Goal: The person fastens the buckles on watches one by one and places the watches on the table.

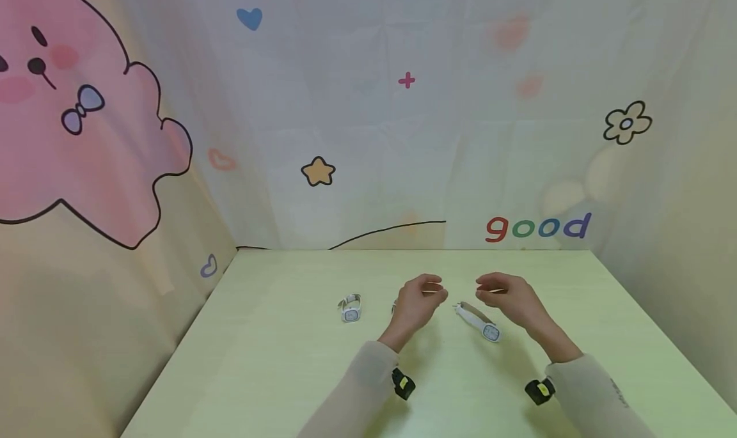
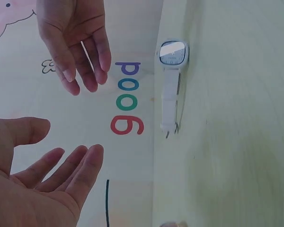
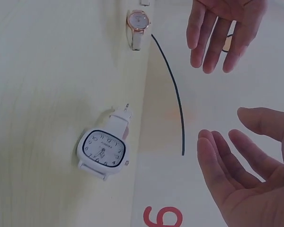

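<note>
My left hand [image 1: 416, 302] and right hand [image 1: 512, 300] hover over the table, palms facing each other with a gap between. Fingers on both are loosely bent, and neither holds anything. Just below and left of the right hand lies a white wristwatch [image 1: 491, 332] with a rounded-square face, its strap stretched toward the back left. Behind the left hand, mostly hidden in the head view, is a watch with a round rose-gold case [image 3: 138, 21] and pale strap. Farther left sits another white square-faced watch [image 1: 351, 314], its strap standing in a loop.
The pale green table [image 1: 259, 361] reaches back to a printed curtain [image 1: 368, 118] with the word "good" on it. More curtain hangs along the left and right sides. A dark wrist camera [image 1: 539, 392] is strapped at the right sleeve, another [image 1: 403, 384] at the left.
</note>
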`<state>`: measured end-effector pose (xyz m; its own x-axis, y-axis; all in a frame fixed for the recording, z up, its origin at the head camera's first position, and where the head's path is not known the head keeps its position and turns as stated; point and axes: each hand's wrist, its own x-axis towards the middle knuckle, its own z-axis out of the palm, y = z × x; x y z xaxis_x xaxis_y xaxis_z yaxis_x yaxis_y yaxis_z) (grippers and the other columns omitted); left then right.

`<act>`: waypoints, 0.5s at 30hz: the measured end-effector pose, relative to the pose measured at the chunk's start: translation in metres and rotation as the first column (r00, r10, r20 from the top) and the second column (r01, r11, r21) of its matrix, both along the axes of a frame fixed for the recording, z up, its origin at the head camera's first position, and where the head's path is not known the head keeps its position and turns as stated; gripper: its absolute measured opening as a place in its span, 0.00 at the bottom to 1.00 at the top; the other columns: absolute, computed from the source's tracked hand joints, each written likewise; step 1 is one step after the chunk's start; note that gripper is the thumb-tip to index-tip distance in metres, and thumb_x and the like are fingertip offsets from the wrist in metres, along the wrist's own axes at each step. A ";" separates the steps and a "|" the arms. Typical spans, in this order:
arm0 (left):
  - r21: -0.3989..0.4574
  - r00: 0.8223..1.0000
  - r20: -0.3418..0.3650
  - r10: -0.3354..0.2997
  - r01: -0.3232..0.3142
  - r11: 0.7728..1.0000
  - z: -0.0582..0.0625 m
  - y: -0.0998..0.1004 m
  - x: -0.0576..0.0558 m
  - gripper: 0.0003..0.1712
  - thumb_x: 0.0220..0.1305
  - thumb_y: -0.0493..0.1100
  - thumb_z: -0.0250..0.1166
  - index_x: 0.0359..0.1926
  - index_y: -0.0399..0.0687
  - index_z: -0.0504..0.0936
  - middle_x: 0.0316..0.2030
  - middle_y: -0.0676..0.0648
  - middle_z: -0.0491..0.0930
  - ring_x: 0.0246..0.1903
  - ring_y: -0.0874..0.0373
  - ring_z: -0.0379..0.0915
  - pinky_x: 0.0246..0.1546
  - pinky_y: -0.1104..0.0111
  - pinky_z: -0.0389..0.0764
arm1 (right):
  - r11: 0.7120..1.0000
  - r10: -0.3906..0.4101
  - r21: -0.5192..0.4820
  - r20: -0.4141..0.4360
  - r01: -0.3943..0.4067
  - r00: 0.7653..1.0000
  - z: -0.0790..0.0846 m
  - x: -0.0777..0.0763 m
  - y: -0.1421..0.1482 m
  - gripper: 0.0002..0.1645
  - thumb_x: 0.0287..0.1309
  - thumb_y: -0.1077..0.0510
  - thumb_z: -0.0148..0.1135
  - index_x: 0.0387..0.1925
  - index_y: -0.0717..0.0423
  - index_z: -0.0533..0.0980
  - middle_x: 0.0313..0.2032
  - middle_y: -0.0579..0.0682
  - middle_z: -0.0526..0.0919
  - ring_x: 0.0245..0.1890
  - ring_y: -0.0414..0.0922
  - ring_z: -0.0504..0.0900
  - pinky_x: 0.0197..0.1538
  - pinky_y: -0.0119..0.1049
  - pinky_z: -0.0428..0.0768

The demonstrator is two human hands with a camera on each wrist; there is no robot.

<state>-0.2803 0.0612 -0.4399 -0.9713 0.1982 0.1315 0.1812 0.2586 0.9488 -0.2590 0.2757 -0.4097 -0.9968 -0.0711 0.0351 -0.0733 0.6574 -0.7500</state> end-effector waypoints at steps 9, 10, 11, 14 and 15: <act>0.081 0.997 0.075 0.013 -0.019 0.997 -0.008 0.019 0.000 0.15 0.63 0.46 0.67 0.51 0.49 0.82 0.42 0.47 0.86 0.40 0.55 0.85 0.38 0.66 0.84 | 0.998 0.002 -0.065 0.051 0.001 0.999 -0.012 -0.004 0.019 0.26 0.66 0.52 0.62 0.59 0.64 0.74 0.51 0.63 0.83 0.48 0.55 0.85 0.53 0.50 0.82; 0.087 0.996 0.086 0.018 -0.026 0.996 -0.010 0.022 0.000 0.15 0.63 0.46 0.67 0.50 0.49 0.83 0.42 0.48 0.86 0.40 0.55 0.85 0.38 0.66 0.84 | 0.998 0.000 -0.066 0.055 0.004 0.998 -0.013 -0.004 0.021 0.26 0.66 0.53 0.62 0.59 0.64 0.74 0.51 0.63 0.83 0.48 0.55 0.85 0.53 0.49 0.83; 0.090 0.995 0.097 0.024 -0.033 0.995 -0.012 0.024 0.000 0.15 0.63 0.45 0.67 0.50 0.49 0.83 0.41 0.48 0.86 0.40 0.54 0.85 0.37 0.67 0.84 | 0.998 -0.002 -0.066 0.059 0.006 0.998 -0.015 -0.004 0.023 0.26 0.66 0.53 0.62 0.58 0.65 0.74 0.51 0.63 0.83 0.48 0.56 0.85 0.53 0.49 0.83; 0.084 0.991 0.124 0.046 -0.057 0.995 -0.018 0.031 0.002 0.15 0.62 0.44 0.68 0.49 0.47 0.83 0.39 0.49 0.85 0.40 0.50 0.85 0.34 0.68 0.82 | 0.998 -0.018 -0.057 0.079 0.023 0.997 -0.021 -0.006 0.028 0.26 0.65 0.53 0.63 0.58 0.66 0.74 0.50 0.63 0.83 0.46 0.56 0.85 0.51 0.49 0.83; 0.078 0.990 0.133 0.057 -0.067 0.995 -0.019 0.034 0.002 0.15 0.61 0.44 0.68 0.49 0.47 0.83 0.38 0.49 0.85 0.39 0.49 0.85 0.33 0.69 0.81 | 0.999 -0.018 -0.049 0.081 0.022 0.997 -0.023 -0.006 0.030 0.26 0.64 0.53 0.63 0.58 0.66 0.74 0.49 0.64 0.83 0.45 0.56 0.86 0.50 0.49 0.84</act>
